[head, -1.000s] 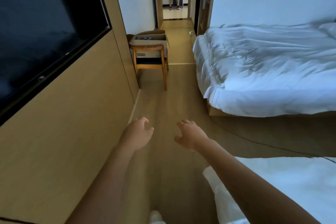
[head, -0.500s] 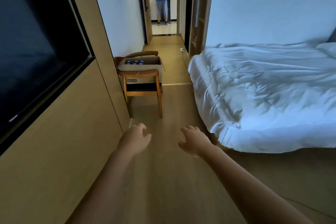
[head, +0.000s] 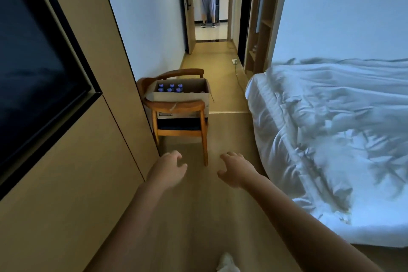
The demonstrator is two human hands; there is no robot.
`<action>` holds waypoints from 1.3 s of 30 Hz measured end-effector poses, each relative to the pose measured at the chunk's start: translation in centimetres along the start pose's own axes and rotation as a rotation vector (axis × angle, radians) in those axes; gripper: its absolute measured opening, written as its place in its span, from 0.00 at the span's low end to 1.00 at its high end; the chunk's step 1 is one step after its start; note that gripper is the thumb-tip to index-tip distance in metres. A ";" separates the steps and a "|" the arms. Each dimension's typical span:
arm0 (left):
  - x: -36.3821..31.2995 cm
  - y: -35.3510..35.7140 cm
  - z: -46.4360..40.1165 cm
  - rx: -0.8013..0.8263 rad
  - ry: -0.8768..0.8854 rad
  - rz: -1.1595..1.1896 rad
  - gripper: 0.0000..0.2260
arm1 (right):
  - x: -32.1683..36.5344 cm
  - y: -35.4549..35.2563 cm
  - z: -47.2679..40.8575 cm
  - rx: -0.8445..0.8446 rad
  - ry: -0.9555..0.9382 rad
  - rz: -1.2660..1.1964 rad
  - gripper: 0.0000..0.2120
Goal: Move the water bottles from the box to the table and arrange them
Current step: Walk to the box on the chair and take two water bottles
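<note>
Our left hand [head: 169, 169] and right hand [head: 237, 169] hang loosely open, empty; we should reach the box [head: 183, 93] squarely (chair-borne) for its water bottles [head: 170, 87].

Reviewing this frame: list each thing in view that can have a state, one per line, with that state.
box: open, flaps up, sitting on the chair seat
water bottles: upright in the box, capped, untouched
chair: upright beside the wall panel
left hand: holds nothing, fingers loosely curled
right hand: holds nothing, fingers loosely curled
door: open
bed: unmade, cover rumpled
screen: dark
</note>
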State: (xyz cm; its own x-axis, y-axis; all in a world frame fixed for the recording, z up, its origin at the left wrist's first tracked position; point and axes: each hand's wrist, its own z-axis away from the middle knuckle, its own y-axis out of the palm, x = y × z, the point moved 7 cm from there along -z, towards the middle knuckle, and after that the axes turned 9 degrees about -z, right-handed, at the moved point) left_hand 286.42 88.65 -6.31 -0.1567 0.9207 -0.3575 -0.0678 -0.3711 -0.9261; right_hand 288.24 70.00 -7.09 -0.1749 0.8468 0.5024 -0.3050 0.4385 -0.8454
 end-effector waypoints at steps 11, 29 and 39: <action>-1.7 -2.3 -23.2 -0.003 -0.060 0.047 0.19 | -1.3 -7.7 -24.3 0.022 -0.068 -0.057 0.19; 3.1 -3.6 -58.0 0.072 -0.026 0.064 0.18 | -2.5 -9.9 -58.3 0.067 0.062 -0.152 0.17; 2.7 -1.3 -69.3 0.182 0.015 0.044 0.16 | -6.6 -6.7 -72.7 0.068 0.191 -0.242 0.05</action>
State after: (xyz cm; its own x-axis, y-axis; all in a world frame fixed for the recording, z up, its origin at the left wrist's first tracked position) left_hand 354.39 100.01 -14.44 -0.1490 0.9044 -0.3999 -0.2389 -0.4254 -0.8729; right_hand 359.45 83.35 -17.99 0.0879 0.7644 0.6387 -0.3791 0.6186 -0.6882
